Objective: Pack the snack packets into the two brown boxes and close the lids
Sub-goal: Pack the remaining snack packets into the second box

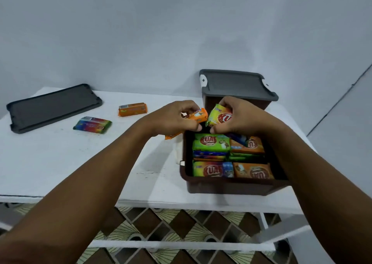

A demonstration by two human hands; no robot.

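While the left hand [177, 116] pinches an orange packet [198, 116], the right hand [239, 116] grips a green one [216, 117].

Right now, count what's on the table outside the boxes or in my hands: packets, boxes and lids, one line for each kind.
Loose packets on the table: 2, an orange packet and a rainbow packet
Packets in the hands: 2, an orange one in the left hand, a green one in the right hand
Brown boxes: 2, open box, closed box
Lids: 2, loose lid, fitted lid
Total: 8
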